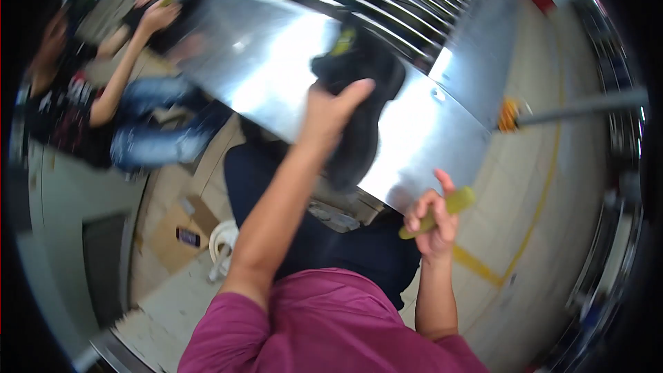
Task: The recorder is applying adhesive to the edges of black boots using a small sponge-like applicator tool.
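A black shoe (364, 121), blurred by motion, is tilted over the shiny metal table (421, 145) in front of me. My left hand (330, 112) grips its near left side, the thumb lying across it and the other fingers hidden behind. A yellow-green patch (343, 41) shows at the shoe's far end. Over the table's near right edge, my right hand (433, 224) is raised with a short yellow-green stick (459, 200) held across its curled fingers. The index finger points up, and the stick is apart from the shoe.
Metal rollers (394, 0) run beyond the table. At the left a person in torn jeans (155, 121) sits, one hand (160, 17) holding something yellow-green. A phone (188, 237) lies on cardboard near a white bucket (222, 238). A grey pole (580, 107) juts in from the right.
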